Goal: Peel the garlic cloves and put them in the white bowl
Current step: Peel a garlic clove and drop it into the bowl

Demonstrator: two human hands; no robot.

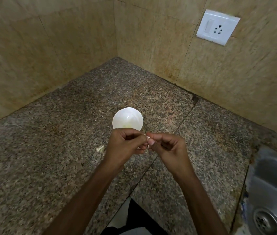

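**Q:** What are the two hands doing, nearest the viewer?

**A:** The left hand [127,143] and right hand [167,147] meet fingertip to fingertip above the counter [49,150]. Both pinch one garlic clove [148,138], with the other fingers curled. The clove is held in the air just this side of the white bowl [117,116], not over it.

**Q:** What may go wrong from here?

**A:** The clove is small and largely covered by the fingertips. A hard pull on the skin could flick it out of the pinch onto the counter, or toward the sink [270,189] at the right. Flakes of skin might also drop into the bowl, which stands close beyond the hands.

**Q:** How does the clove look?

**A:** Only a pale, whitish sliver shows, with a thin strand hanging below it. How much skin is left cannot be told. A pale scrap [100,148] lies on the counter left of the left hand. The bowl holds a faint yellowish patch, too blurred to name. Farthest off, a socket [218,27] sits on the tiled wall.
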